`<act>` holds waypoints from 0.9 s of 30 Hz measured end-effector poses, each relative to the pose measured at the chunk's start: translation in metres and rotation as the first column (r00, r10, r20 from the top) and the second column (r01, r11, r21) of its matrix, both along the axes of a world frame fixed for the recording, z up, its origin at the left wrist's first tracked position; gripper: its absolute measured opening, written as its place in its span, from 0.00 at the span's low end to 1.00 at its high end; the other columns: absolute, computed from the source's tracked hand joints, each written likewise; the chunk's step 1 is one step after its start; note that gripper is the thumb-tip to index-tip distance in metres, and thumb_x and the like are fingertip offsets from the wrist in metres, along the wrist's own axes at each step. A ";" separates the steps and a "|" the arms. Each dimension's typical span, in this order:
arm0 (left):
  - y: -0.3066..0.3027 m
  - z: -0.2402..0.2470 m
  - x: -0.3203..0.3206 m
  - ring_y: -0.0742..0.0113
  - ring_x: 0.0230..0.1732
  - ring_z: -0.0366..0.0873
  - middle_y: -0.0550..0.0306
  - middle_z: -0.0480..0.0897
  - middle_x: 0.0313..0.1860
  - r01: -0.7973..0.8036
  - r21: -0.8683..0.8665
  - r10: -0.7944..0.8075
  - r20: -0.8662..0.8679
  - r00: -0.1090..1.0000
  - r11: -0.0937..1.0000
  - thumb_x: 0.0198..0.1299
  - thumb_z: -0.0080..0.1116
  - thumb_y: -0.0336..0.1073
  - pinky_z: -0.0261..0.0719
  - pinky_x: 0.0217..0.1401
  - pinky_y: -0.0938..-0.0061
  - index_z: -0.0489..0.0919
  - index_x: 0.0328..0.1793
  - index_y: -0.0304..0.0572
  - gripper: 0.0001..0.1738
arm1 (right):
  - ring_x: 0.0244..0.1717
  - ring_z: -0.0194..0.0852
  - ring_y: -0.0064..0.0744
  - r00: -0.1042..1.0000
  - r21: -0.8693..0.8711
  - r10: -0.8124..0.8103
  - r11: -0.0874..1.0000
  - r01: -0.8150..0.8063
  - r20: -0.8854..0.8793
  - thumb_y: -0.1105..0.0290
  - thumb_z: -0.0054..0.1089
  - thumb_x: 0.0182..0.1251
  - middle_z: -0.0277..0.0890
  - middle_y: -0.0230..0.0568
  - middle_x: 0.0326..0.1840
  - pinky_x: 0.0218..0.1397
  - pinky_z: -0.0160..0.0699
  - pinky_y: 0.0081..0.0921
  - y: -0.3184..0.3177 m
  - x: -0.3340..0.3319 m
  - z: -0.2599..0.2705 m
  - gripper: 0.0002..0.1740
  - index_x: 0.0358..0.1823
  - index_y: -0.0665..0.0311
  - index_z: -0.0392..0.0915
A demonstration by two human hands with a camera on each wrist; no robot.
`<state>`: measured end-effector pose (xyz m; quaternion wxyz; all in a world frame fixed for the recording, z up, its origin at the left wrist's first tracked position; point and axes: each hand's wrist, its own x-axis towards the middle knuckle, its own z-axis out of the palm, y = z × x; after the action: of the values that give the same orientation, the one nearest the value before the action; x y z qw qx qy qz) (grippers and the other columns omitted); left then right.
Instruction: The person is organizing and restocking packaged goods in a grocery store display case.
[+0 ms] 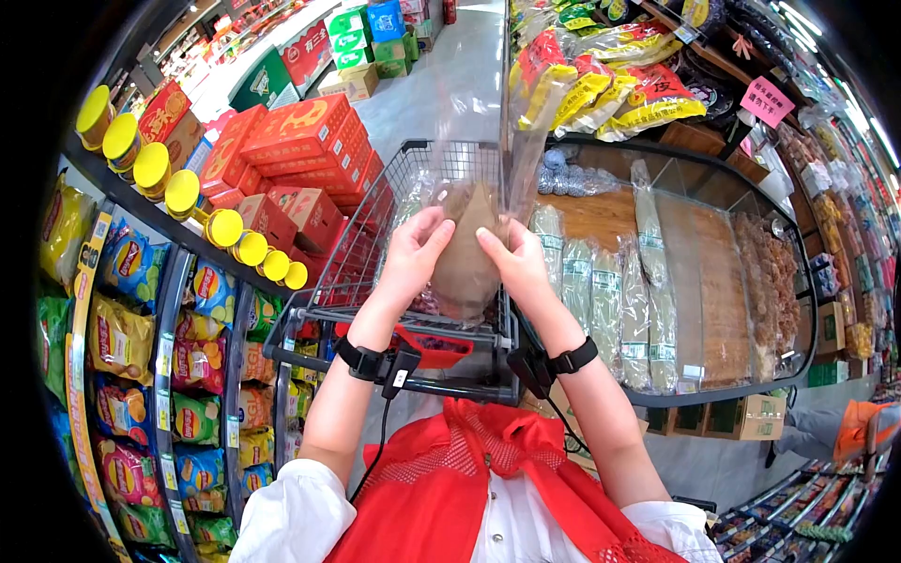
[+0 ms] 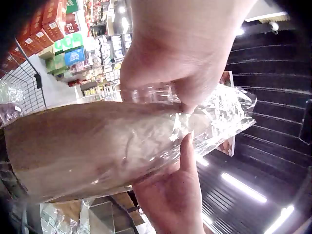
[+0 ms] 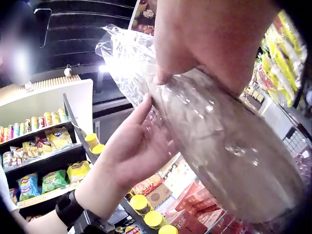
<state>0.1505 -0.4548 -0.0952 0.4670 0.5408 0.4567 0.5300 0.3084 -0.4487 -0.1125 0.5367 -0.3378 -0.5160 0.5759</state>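
Note:
I hold a clear plastic bag (image 1: 466,267) with a brown powdery fill up above a wire shopping cart (image 1: 324,314). My left hand (image 1: 434,230) pinches the bag's left side near its neck, and my right hand (image 1: 493,239) pinches the right side. The empty top of the bag rises above my fingers. In the left wrist view the left hand (image 2: 180,58) grips the crinkled bag (image 2: 97,141) from above, with the right hand (image 2: 170,195) beneath it. The right wrist view has the right hand (image 3: 209,39) on top of the bag (image 3: 229,146) and the left hand (image 3: 131,151) against its side.
Shelves at the left hold snack bags (image 1: 131,328), yellow-lidded jars (image 1: 183,192) and stacked red boxes (image 1: 300,141). A curved glass-fronted bin of packaged dry goods (image 1: 657,281) stands to the right, with yellow packets (image 1: 610,89) hanging above. A grey aisle floor (image 1: 441,84) runs ahead past the cart.

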 end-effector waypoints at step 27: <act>-0.008 0.004 0.010 0.65 0.48 0.73 0.46 0.66 0.58 0.218 0.216 -0.290 0.406 0.866 0.952 0.54 0.54 0.34 0.71 0.52 0.75 0.52 0.67 0.39 0.36 | 0.28 0.64 0.26 0.988 0.412 -0.153 0.899 0.146 -0.018 0.91 0.40 0.40 0.72 0.37 0.28 0.32 0.62 0.19 0.026 0.038 0.001 0.13 0.09 0.68 0.66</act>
<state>0.1607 -0.4633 -0.0914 0.5768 0.5012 0.2212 0.6059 0.3462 -0.4225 -0.1119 0.6345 -0.2599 -0.6023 0.4087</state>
